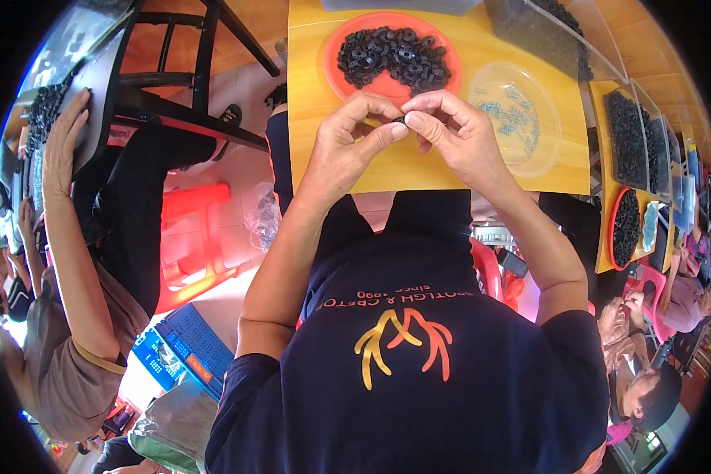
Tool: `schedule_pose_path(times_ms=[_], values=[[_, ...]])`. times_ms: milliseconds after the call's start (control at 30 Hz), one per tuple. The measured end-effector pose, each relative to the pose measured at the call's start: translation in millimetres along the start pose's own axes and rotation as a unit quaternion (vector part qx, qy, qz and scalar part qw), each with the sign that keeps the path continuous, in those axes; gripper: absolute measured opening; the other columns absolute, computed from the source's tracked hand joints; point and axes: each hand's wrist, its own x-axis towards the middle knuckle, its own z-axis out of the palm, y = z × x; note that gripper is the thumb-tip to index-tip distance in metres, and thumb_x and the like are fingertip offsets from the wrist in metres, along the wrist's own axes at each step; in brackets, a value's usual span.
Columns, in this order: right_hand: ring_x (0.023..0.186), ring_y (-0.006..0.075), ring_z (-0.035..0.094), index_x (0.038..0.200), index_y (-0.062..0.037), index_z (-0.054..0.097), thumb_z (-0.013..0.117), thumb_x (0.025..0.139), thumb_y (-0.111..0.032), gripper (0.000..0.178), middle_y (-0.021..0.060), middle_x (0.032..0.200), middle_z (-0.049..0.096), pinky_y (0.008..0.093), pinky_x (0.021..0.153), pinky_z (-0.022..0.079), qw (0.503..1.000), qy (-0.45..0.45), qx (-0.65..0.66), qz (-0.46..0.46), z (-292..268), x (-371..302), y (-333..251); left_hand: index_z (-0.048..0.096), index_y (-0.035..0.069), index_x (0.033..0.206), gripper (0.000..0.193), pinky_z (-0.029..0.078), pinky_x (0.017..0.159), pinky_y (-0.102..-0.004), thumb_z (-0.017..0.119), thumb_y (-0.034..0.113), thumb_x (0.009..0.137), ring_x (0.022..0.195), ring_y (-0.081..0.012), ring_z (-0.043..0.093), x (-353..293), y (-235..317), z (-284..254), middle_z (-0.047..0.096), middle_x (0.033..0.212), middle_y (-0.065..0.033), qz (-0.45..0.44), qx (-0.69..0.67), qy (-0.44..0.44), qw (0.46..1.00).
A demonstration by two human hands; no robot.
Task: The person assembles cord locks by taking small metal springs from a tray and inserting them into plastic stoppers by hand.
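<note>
Over the near part of the yellow table (324, 170), my left hand (355, 134) and my right hand (450, 130) meet fingertip to fingertip. Pinched between them is a small black part (400, 120), mostly covered by the fingers, so its exact kind is unclear. Just beyond my hands lies a round red-orange plate (336, 39) heaped with small black plastic parts (399, 55). To the right, beside my right hand, sits a shallow clear round tub (549, 150) with many tiny bluish pieces (513, 114) scattered on its bottom.
Clear bins of black parts (533, 28) stand at the table's back right. Another red plate of black parts (626, 227) is farther right. A co-worker's arm (83, 268) reaches over a surface at left. A red stool (193, 241) and blue crate (186, 347) occupy the floor.
</note>
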Motion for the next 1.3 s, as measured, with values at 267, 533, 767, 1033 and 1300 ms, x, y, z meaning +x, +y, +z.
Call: schedule_pose_path(times_ms=[267, 533, 767, 1033, 1300], values=[[0.069, 0.0066, 0.06, 0.104, -0.0022, 0.068, 0.063, 0.095, -0.014, 0.016, 0.0009, 0.082, 0.066, 0.0215, 0.063, 0.05, 0.999, 0.004, 0.018, 0.03, -5.8, 0.1, -3.1, 0.063, -0.001, 0.103, 0.015, 0.05, 0.067, -0.025, 0.066, 0.006, 0.091, 0.077, -0.0124, 0.063, -2.3, 5.2, 1.6, 0.066, 0.089, -0.0062, -0.158, -0.135, -0.003, 0.978], [0.065, 0.0131, 0.061, 0.093, 0.0004, 0.061, 0.061, 0.096, -0.021, 0.022, 0.0077, 0.072, 0.063, 0.028, 0.059, 0.048, 0.979, -0.082, -0.188, 0.006, -16.4, 3.4, -15.0, 0.063, -0.001, 0.104, 0.015, 0.05, 0.067, -0.0245, 0.066, 0.006, 0.091, 0.077, -0.0114, 0.063, -3.9, 6.1, -4.6, 0.067, 0.087, -0.0056, -0.153, -0.129, -0.042, 0.979], [0.064, 0.0257, 0.061, 0.088, 0.0, 0.057, 0.056, 0.097, -0.03, 0.031, 0.0126, 0.071, 0.059, 0.0364, 0.06, 0.047, 0.929, -0.244, -0.273, 0.043, -36.9, 10.8, -37.6, 0.064, -0.001, 0.099, 0.012, 0.05, 0.066, -0.0231, 0.066, 0.005, 0.09, 0.072, -0.0076, 0.06, -6.4, 13.4, -2.3, 0.064, 0.081, -0.0023, -0.158, -0.113, -0.095, 0.976], [0.074, 0.038, 0.061, 0.076, -0.0017, 0.058, 0.06, 0.091, -0.024, 0.027, 0.0161, 0.073, 0.061, 0.0475, 0.065, 0.047, 0.836, -0.25, -0.474, -0.117, -32.9, 8.0, -42.4, 0.064, -0.001, 0.1, 0.011, 0.049, 0.067, -0.0233, 0.065, 0.005, 0.09, 0.073, -0.0081, 0.06, -8.8, 13.1, 0.3, 0.064, 0.08, -0.0027, -0.17, -0.066, -0.131, 0.974], [0.065, 0.0255, 0.063, 0.076, -0.0001, 0.063, 0.065, 0.09, -0.028, 0.031, 0.0108, 0.067, 0.061, 0.0384, 0.062, 0.05, 0.898, -0.231, -0.374, 0.006, -27.8, 8.2, -38.9, 0.064, -0.002, 0.095, 0.008, 0.049, 0.065, -0.0228, 0.066, 0.003, 0.089, 0.071, -0.0069, 0.058, -11.5, 6.3, -2.9, 0.062, 0.08, -0.0017, -0.177, -0.109, -0.114, 0.972]])
